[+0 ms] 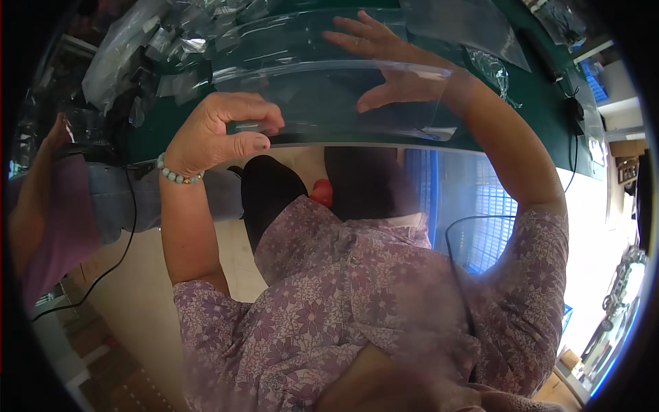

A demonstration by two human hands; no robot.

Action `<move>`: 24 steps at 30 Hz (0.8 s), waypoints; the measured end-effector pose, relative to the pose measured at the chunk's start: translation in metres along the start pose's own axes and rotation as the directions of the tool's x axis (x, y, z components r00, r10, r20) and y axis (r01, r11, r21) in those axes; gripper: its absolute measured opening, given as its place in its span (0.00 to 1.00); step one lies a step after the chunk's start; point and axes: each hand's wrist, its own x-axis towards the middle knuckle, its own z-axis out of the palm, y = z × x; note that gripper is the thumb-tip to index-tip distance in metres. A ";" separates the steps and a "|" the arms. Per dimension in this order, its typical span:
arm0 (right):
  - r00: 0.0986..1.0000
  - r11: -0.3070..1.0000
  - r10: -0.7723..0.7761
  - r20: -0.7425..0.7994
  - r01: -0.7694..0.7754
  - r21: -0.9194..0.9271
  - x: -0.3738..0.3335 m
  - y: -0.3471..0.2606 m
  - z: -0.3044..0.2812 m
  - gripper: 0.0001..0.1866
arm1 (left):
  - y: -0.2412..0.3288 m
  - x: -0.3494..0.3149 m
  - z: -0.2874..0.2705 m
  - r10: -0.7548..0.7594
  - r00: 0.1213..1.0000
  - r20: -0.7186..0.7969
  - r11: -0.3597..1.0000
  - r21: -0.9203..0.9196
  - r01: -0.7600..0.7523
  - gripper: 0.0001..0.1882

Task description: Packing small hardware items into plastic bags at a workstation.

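A wide, clear plastic sheet (316, 103) spans the near edge of the green table, bowed and catching the light. My left hand (223, 130), with a beaded bracelet at its wrist, is closed at the sheet's left edge, thumb and curled fingers pinching there. On the other side, my right hand (401, 65) is open with its fingers spread and thumb apart. The sheet's bent edge crosses in front of that hand and its wrist, so part of the hand shows through the plastic.
Crumpled clear plastic bags (137, 55) heap at the far left of the green table (549, 117). Another flat clear sheet (460, 31) lies at the back right, near a black bar-shaped object (539, 51) and a cable. A co-worker's arm (34, 192) is at the left.
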 end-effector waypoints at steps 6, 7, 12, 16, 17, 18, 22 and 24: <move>0.951 0.940 -0.307 -0.043 0.295 -0.172 -0.018 0.019 -0.019 0.48 | -0.032 0.010 0.045 -0.002 0.986 -0.165 0.996 -0.087 -0.013 0.13; 0.953 0.943 -0.300 -0.040 0.290 -0.161 -0.011 0.013 -0.034 0.48 | -0.035 0.011 0.051 0.002 0.969 -0.246 0.993 -0.111 -0.030 0.12; 0.955 0.990 0.134 0.263 -0.116 -0.082 -0.001 0.025 -0.029 0.48 | -0.054 0.014 0.084 -0.002 0.868 -0.496 0.985 -0.148 -0.083 0.09; 0.825 0.622 -0.462 0.326 0.564 -0.543 -0.012 0.063 -0.007 0.39 | -0.054 0.020 0.095 -0.138 0.785 -0.604 0.940 -0.330 -0.089 0.10; 0.951 0.892 -0.305 0.060 0.307 -0.333 -0.014 0.059 0.003 0.32 | -0.056 0.022 0.096 -0.139 0.787 -0.601 0.939 -0.333 -0.089 0.10; 0.989 0.999 -0.041 -0.145 0.039 -0.018 -0.017 0.055 0.009 0.25 | -0.058 0.026 0.096 -0.157 0.771 -0.617 0.957 -0.287 -0.035 0.10; 0.778 0.763 -0.624 -0.077 0.585 -0.276 -0.015 0.102 0.010 0.18 | -0.050 0.039 0.092 -0.221 0.754 -0.619 0.970 -0.224 0.100 0.10; 0.936 0.945 -0.310 -0.166 0.284 -0.163 -0.025 0.095 0.012 0.16 | -0.049 0.039 0.090 -0.241 0.757 -0.607 0.965 -0.230 0.123 0.10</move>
